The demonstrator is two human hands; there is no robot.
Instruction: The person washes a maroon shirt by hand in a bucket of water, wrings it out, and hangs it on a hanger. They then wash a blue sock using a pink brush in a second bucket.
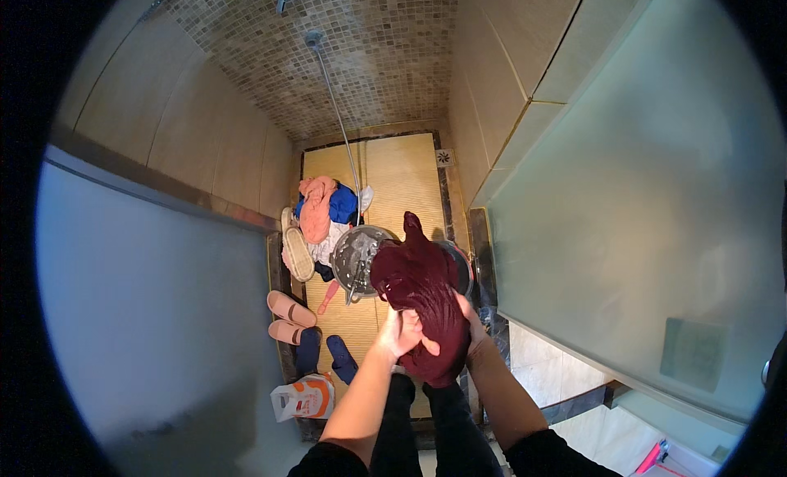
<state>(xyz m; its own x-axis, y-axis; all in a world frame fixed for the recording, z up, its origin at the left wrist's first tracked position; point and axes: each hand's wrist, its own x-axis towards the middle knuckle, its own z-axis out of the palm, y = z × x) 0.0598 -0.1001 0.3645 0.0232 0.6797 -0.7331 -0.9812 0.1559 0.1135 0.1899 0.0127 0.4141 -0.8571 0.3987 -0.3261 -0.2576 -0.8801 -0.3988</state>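
A dark maroon wet-looking garment point(424, 280) hangs bunched between my two hands. My left hand point(403, 335) grips its left side, thumb and fingers partly visible. On the right side my right hand point(470, 323) holds the cloth, its fingers mostly hidden behind it. Beyond the cloth to the left stands a round basin point(341, 255) with water in it. A second round container point(465, 268) is partly covered by the garment at the right. The metal shower hose point(337, 105) runs down from the wall to the first basin.
Piled clothes point(316, 209) lie left of the basin beside beige shoes point(299, 255). Pink slippers point(292, 308), navy slippers point(342, 357), a pink brush point(328, 297) and a plastic bag point(307, 398) are nearer. Frosted glass panels point(627, 200) flank both sides; a floor drain point(444, 158) sits back right.
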